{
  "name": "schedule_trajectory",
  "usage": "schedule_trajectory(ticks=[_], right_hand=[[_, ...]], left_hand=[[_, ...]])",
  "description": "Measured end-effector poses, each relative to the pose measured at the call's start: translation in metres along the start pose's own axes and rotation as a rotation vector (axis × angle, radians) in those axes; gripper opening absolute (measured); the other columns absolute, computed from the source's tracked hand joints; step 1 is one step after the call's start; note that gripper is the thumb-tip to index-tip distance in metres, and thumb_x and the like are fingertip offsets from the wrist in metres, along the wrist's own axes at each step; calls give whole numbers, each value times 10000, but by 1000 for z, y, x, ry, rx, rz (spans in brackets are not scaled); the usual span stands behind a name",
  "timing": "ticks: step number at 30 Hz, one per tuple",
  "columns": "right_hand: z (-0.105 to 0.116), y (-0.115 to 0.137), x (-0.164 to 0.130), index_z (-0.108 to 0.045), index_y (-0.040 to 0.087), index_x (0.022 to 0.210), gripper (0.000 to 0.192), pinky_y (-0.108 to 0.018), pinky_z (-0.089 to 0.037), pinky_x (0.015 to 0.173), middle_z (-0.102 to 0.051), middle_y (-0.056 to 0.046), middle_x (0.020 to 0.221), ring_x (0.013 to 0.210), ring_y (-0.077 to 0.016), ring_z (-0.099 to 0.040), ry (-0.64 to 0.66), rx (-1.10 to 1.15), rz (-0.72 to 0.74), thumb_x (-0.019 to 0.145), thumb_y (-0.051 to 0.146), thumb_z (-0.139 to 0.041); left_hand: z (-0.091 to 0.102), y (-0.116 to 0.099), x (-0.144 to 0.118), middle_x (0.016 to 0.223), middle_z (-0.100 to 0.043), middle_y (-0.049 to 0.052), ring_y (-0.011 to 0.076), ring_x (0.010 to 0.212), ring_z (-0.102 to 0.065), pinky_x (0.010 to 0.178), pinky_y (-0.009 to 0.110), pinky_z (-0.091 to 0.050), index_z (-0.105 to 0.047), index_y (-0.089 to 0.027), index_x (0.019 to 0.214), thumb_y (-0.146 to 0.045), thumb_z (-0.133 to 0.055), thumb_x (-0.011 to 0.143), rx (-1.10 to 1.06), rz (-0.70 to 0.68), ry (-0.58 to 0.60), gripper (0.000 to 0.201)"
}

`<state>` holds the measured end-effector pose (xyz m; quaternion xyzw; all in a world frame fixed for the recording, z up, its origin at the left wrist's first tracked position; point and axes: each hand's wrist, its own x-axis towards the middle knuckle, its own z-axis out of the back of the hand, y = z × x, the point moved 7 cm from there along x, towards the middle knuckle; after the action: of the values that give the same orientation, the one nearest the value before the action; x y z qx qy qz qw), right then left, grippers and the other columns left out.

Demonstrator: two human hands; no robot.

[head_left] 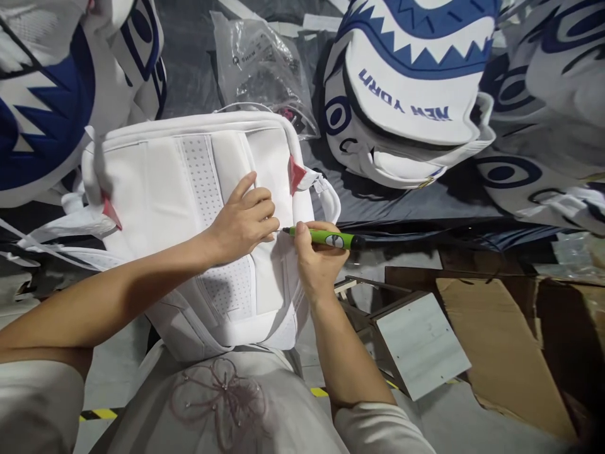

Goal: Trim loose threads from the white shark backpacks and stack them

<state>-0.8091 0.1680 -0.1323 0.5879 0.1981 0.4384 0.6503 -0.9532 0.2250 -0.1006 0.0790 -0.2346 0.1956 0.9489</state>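
A white backpack [165, 189] lies back-side up on my lap, its padded mesh panels facing me and small red tabs at its strap corners. My left hand [246, 217] presses down on the back panel with fingers curled, holding nothing. My right hand [316, 255] grips a green pen [326, 238], held level with its tip pointing left and touching the panel just beside my left fingers.
A white and blue shark-face backpack [416, 94] marked NEW YORK lies ahead on the right, with more of the same at the left [51, 94] and far right. A clear plastic bag [259, 63] sits behind. Flattened cardboard [505, 353] and a small stool [420, 343] are at lower right.
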Motion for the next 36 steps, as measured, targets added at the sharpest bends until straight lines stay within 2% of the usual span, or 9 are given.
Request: schedule_trajectory(ticks=[4,10,19,22,25,28,30,32,36], right_hand=[[-1,-3,-1,-618,197,799,274,-278,-452,508,-596,28,626,513,-128,-536,12,-20,-37,870,457,-670],[-2,1,2,-632,201,806,255,-289,-467,545,-623,9,670,563,-140,-567,58,-24,-26,891,439,-667],[-3,2,6,-642,199,789,229,-285,-466,536,-634,3,677,560,-138,-568,92,-9,-37,878,407,-677],[-1,-1,8,-647,194,784,225,-274,-450,519,-617,13,654,538,-129,-550,97,3,-31,876,396,-685],[6,-5,10,-667,187,813,219,-271,-445,520,-629,8,681,552,-131,-555,109,-2,-11,868,397,-700],[13,-2,6,-692,189,852,197,-304,-488,575,-678,-17,760,605,-158,-608,158,-52,72,866,385,-708],[22,9,0,-715,197,949,169,-352,-546,679,-726,-50,878,720,-202,-681,136,-64,183,877,350,-705],[31,29,-9,-713,215,1093,214,-411,-571,825,-746,-81,1020,889,-249,-720,95,-51,330,897,300,-690],[52,79,-28,-674,273,1259,337,-471,-578,889,-747,-98,1083,970,-284,-725,-9,-33,569,923,252,-659]], left_hand=[[-1,0,0,871,-584,-2,195,1070,-528,1233,514,-204,-654,-226,844,-282,-470,971,-11,8,31,230],[-9,6,3,898,-599,17,218,1118,-517,1245,547,-185,-680,-241,853,-310,-453,972,-123,102,202,266],[-7,4,2,901,-611,9,222,1095,-515,1238,508,-162,-663,-243,833,-302,-530,949,-137,101,204,185],[-5,11,14,926,-643,29,241,1063,-530,1167,509,-243,-662,-222,868,-363,-574,941,-86,29,216,181],[-12,22,39,900,-684,54,243,939,-570,964,450,-374,-671,-202,888,-534,-635,888,-64,-145,404,335],[-15,40,59,815,-711,60,233,795,-594,811,402,-366,-684,-185,842,-561,-766,760,-48,-109,640,394],[-3,43,67,804,-724,66,226,762,-607,780,387,-352,-689,-172,821,-492,-801,746,-2,-16,666,348],[20,32,69,832,-733,72,221,783,-626,760,376,-346,-689,-164,832,-446,-770,797,53,30,622,295],[98,-15,67,817,-727,68,224,806,-643,713,383,-348,-687,-169,866,-426,-727,858,139,63,444,261]])
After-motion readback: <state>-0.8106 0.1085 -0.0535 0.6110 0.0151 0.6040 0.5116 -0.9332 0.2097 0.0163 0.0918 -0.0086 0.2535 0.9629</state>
